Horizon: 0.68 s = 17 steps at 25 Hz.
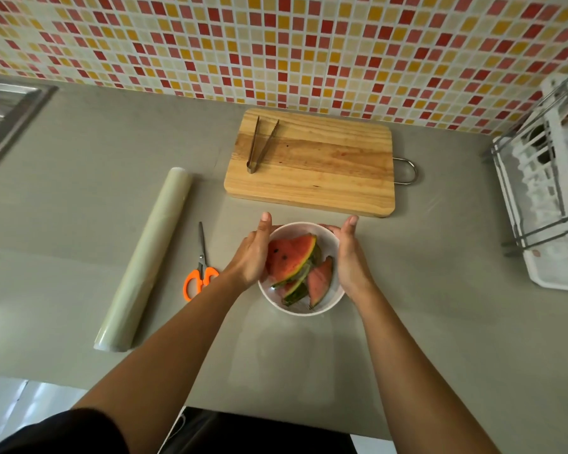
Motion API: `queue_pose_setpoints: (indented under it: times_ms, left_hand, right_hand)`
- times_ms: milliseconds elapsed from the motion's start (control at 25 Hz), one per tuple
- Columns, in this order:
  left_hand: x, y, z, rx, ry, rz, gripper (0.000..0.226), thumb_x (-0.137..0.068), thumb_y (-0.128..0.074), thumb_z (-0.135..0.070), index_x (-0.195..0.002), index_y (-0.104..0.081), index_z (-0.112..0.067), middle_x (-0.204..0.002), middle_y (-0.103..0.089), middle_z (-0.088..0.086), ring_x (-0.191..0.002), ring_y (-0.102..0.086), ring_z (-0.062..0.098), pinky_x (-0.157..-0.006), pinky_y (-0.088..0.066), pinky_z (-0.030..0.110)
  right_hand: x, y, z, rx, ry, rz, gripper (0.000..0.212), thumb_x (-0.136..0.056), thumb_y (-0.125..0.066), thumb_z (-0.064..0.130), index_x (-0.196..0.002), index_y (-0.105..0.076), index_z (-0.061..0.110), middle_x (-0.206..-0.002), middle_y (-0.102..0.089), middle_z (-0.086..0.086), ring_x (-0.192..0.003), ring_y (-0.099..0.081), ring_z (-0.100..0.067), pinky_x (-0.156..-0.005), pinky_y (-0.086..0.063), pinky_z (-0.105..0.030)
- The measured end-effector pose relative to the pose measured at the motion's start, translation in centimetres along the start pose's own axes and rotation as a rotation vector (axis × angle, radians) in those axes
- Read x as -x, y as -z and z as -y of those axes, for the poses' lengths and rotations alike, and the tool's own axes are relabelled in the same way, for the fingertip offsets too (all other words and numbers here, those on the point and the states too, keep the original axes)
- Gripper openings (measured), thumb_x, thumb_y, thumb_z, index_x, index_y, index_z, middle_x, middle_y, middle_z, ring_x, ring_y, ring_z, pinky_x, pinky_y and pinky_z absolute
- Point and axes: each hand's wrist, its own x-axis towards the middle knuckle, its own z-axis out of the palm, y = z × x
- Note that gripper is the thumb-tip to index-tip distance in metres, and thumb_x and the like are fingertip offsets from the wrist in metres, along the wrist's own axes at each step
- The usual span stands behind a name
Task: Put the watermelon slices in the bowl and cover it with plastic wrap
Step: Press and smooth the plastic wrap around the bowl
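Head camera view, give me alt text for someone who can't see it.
Two bare hands, left hand and right hand, cup a white bowl of watermelon slices on a grey counter. A plastic wrap roll and orange-handled scissors lie left.

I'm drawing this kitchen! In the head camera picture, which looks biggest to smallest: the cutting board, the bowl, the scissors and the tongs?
1. Cutting board, by far the largest.
2. Bowl.
3. Scissors and tongs look about equally long and thin, so I won't rank them; the tongs also lie farther from the camera.
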Motion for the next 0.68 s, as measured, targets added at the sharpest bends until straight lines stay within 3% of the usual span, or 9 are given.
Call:
queue_pose_setpoints:
  times_ms: [80, 120, 240, 280, 360, 440, 480, 560, 680]
  left_hand:
    - [0.3, 0.7, -0.1, -0.085, 0.01, -0.059, 0.09, -0.083, 0.0, -0.073, -0.133, -0.054, -0.021, -0.136, -0.056, 0.008, -0.127, -0.049, 0.023, -0.109, -0.035, 0.04]
    - [0.6, 1.1, 0.1, -0.098, 0.018, -0.136, 0.093, -0.08, 0.0, -0.074, -0.137, -0.05, -0.02, -0.141, -0.051, 0.005, -0.131, -0.044, 0.021, -0.108, -0.031, 0.034]
    - [2.1, 0.7, 0.7, 0.065, -0.013, -0.255, 0.088, -0.081, -0.004, -0.076, -0.141, -0.043, -0.025, -0.143, -0.047, 0.0, -0.131, -0.042, 0.014, -0.106, -0.03, 0.032]
    - [2.5, -0.2, 0.9, 0.15, -0.037, -0.256, 0.084, -0.083, -0.009, -0.075, -0.14, -0.044, -0.025, -0.142, -0.049, -0.001, -0.13, -0.045, 0.013, -0.106, -0.033, 0.031]
    - [3.0, -2.4, 1.1, 0.255, -0.048, -0.326, 0.072, -0.087, -0.018, -0.069, -0.133, -0.053, -0.025, -0.131, -0.059, 0.0, -0.12, -0.055, 0.013, -0.098, -0.042, 0.027]
    - [3.1, -3.7, 1.0, 0.192, -0.064, -0.478, 0.062, -0.09, -0.019, -0.062, -0.117, -0.064, -0.029, -0.112, -0.067, -0.004, -0.106, -0.06, 0.01, -0.086, -0.046, 0.014]
    - [3.0, -3.9, 0.9, 0.142, -0.072, -0.531, 0.06, -0.092, -0.017, -0.06, -0.11, -0.067, -0.031, -0.104, -0.068, -0.005, -0.099, -0.061, 0.009, -0.08, -0.045, 0.01]
    - [3.1, -3.9, 0.8, 0.05, -0.05, -0.579, 0.059, -0.095, -0.015, -0.057, -0.103, -0.068, -0.033, -0.093, -0.066, -0.005, -0.089, -0.058, 0.011, -0.076, -0.043, 0.018]
    - [3.1, -3.9, 0.8, -0.028, 0.0, -0.618, 0.069, -0.093, -0.012, -0.06, -0.106, -0.068, -0.024, -0.092, -0.063, 0.001, -0.087, -0.054, 0.018, -0.079, -0.037, 0.028]
  right_hand:
    - [0.5, 0.6, -0.1, 0.222, 0.055, -0.043, 0.112, -0.052, 0.006, 0.095, -0.099, -0.064, 0.022, -0.1, -0.065, -0.001, -0.101, -0.06, -0.024, -0.084, -0.044, -0.031]
    - [0.7, 1.1, -0.3, 0.287, 0.127, -0.06, 0.112, -0.055, 0.005, 0.094, -0.107, -0.064, 0.024, -0.102, -0.063, 0.002, -0.101, -0.059, -0.019, -0.082, -0.04, -0.026]
    - [0.7, 2.3, -0.7, 0.103, 0.244, -0.047, 0.097, -0.065, -0.005, 0.092, -0.123, -0.058, 0.035, -0.122, -0.054, 0.02, -0.114, -0.048, 0.002, -0.088, -0.035, -0.004]
    - [0.4, 2.3, -0.7, 0.013, 0.238, -0.007, 0.089, -0.067, -0.009, 0.09, -0.121, -0.058, 0.04, -0.126, -0.053, 0.02, -0.119, -0.047, 0.002, -0.093, -0.034, -0.004]
    - [-0.2, 1.6, -0.6, -0.16, 0.175, 0.118, 0.076, -0.075, -0.013, 0.083, -0.113, -0.061, 0.037, -0.126, -0.06, 0.004, -0.122, -0.052, -0.014, -0.105, -0.04, -0.027]
    - [-0.6, 0.8, -0.4, -0.306, 0.046, 0.199, 0.076, -0.085, -0.01, 0.069, -0.109, -0.064, 0.023, -0.112, -0.066, -0.011, -0.112, -0.06, -0.027, -0.103, -0.044, -0.044]
    - [-0.7, 0.7, -0.2, -0.344, -0.013, 0.221, 0.077, -0.088, -0.008, 0.065, -0.107, -0.065, 0.018, -0.105, -0.068, -0.012, -0.106, -0.062, -0.027, -0.099, -0.048, -0.042]
    - [-0.8, 0.7, -0.1, -0.33, -0.086, 0.234, 0.083, -0.088, -0.005, 0.067, -0.104, -0.067, 0.013, -0.098, -0.07, -0.011, -0.1, -0.064, -0.027, -0.091, -0.052, -0.036]
    - [-0.8, 0.3, 0.5, -0.197, -0.156, 0.15, 0.101, -0.074, -0.007, 0.081, -0.123, -0.059, 0.01, -0.114, -0.067, -0.015, -0.115, -0.058, -0.029, -0.104, -0.042, -0.043]
